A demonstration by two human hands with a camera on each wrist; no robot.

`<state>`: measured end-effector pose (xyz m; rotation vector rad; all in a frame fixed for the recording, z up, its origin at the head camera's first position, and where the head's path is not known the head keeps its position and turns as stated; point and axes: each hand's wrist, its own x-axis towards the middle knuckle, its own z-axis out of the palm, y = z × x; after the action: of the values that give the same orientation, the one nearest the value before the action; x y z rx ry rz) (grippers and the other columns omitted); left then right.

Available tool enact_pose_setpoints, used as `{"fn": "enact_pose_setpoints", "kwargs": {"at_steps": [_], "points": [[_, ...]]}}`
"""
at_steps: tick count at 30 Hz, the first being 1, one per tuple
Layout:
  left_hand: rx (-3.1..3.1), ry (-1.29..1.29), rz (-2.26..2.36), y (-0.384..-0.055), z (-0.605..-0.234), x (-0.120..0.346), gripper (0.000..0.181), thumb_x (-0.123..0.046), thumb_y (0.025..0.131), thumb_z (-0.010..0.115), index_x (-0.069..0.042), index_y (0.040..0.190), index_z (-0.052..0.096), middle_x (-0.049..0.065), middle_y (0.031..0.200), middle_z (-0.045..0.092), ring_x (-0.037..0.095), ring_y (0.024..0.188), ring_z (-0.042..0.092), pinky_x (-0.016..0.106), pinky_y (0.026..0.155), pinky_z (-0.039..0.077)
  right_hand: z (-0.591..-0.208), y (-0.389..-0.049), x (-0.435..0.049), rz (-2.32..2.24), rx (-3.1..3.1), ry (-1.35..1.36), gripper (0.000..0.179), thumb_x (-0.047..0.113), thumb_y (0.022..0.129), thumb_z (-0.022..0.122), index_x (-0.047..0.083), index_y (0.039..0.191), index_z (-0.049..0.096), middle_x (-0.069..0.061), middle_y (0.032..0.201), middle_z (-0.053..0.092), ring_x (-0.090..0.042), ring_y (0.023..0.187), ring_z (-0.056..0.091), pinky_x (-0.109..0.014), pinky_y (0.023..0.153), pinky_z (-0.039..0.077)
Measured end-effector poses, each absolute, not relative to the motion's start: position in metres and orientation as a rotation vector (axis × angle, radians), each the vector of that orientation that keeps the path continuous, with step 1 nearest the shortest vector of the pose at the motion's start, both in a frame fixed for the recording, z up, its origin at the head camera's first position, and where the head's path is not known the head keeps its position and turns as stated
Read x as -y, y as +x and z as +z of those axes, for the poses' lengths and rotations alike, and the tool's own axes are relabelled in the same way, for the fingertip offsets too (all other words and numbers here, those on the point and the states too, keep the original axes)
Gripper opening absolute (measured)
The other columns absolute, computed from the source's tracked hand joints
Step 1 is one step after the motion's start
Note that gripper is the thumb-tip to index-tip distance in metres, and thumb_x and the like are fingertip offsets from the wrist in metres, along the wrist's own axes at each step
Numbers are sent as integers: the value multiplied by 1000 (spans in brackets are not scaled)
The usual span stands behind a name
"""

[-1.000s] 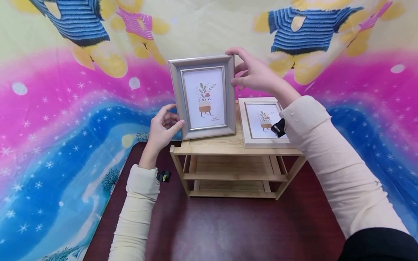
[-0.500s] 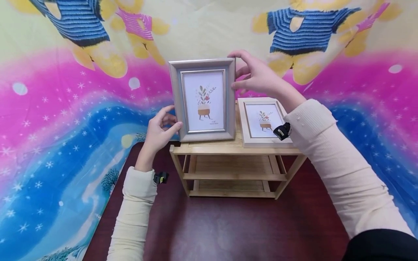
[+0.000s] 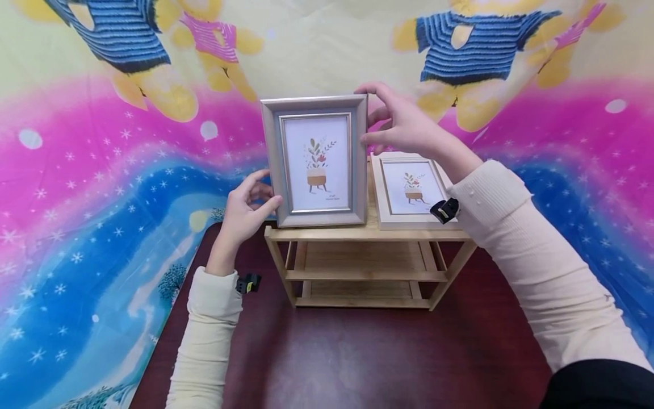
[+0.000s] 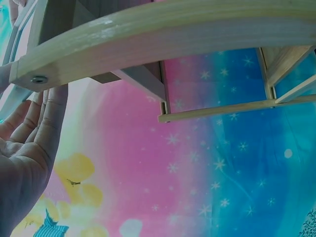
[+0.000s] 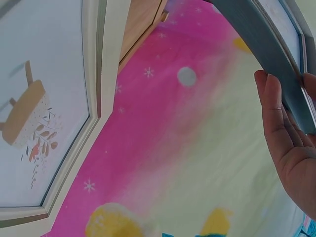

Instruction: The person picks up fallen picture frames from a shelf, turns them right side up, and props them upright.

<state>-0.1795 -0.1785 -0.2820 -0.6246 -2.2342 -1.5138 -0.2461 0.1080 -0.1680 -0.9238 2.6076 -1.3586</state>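
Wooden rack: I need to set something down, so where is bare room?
Seemingly bare: the middle shelf and bottom shelf, between the rack's sides, and the table in front. Crowded: the top, with the held frame, flat frame, left hand, right hand.

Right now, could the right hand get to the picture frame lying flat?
Probably yes: the flat frame lies just below the right hand, with nothing seen between, but it would first need to release the silvery frame.

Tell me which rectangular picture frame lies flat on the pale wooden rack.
The cream rectangular picture frame on the right, face up; the silver-grey rectangular picture frame is held up between the left hand and right hand.
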Motion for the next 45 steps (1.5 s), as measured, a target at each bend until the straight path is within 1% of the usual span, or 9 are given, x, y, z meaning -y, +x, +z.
{"fn": "enact_pose_setpoints", "kwargs": {"at_steps": [4, 8, 22, 25, 28, 32, 36, 39, 45], "points": [[2227, -633, -1520, -188, -293, 184, 49, 3, 81, 63, 7, 127, 45, 23, 87, 60, 4, 71, 57, 19, 59, 50, -169, -243, -109, -1366, -2604, -935, 68, -2, 82, 63, 21, 136, 29, -16, 98, 60, -30, 78, 63, -34, 62, 54], [2213, -647, -1514, -192, -300, 188, 50, 0, 82, 64, 4, 128, 46, 21, 87, 60, 5, 72, 58, 21, 59, 51, -170, -241, -110, -1377, -2598, -952, 68, -3, 81, 62, 20, 136, 29, -19, 98, 60, -27, 79, 64, -34, 62, 54], [2236, -659, -1400, -174, -292, 187, 49, 5, 81, 62, 7, 128, 45, 21, 87, 62, 2, 76, 57, 17, 61, 50, -173, -232, -112, -1422, -2524, -1032, 63, 2, 86, 58, 22, 139, 28, -20, 102, 59, -25, 81, 63, -34, 62, 53], [2249, -656, -1377, -177, -297, 189, 50, 2, 82, 62, 3, 129, 45, 19, 91, 63, 8, 79, 60, 17, 63, 50, -174, -231, -114, -1402, -2548, -1030, 68, 4, 87, 58, 24, 142, 25, -19, 109, 57, -27, 86, 62, -34, 63, 53], [2248, -637, -1311, -174, -296, 189, 50, 0, 83, 62, 2, 130, 46, 19, 98, 63, 18, 87, 61, 21, 68, 52, -175, -228, -116, -1368, -2614, -1019, 72, 8, 87, 60, 27, 144, 20, -17, 116, 54, -27, 95, 60, -35, 71, 52], [2143, -627, -1188, -164, -293, 185, 47, 2, 81, 64, 3, 126, 49, 19, 104, 61, 24, 94, 60, 28, 72, 52, -177, -220, -124, -1330, -2749, -1011, 68, 12, 87, 60, 22, 144, 23, -15, 117, 55, -26, 101, 57, -37, 81, 49], [1984, -653, -1134, -151, -287, 175, 42, 9, 77, 64, 6, 118, 55, 18, 102, 61, 27, 93, 59, 26, 76, 51, -179, -208, -137, -1318, -2868, -979, 54, 14, 88, 59, 15, 137, 36, -14, 109, 59, -21, 94, 60, -29, 80, 49], [1896, -667, -1142, -142, -286, 166, 37, 11, 75, 63, 6, 111, 58, 17, 98, 61, 28, 91, 59, 25, 77, 50, -182, -199, -147, -1364, -2872, -945, 45, 13, 88, 58, 10, 131, 44, -14, 102, 61, -16, 84, 62, -23, 72, 50], [1809, -709, -1228, -130, -290, 151, 25, 7, 76, 62, 11, 101, 59, 20, 89, 61, 23, 82, 59, 23, 71, 50, -191, -183, -167, -1457, -2828, -896, 33, 13, 89, 57, 2, 120, 52, -7, 86, 64, -15, 70, 62, -23, 63, 51]]}}
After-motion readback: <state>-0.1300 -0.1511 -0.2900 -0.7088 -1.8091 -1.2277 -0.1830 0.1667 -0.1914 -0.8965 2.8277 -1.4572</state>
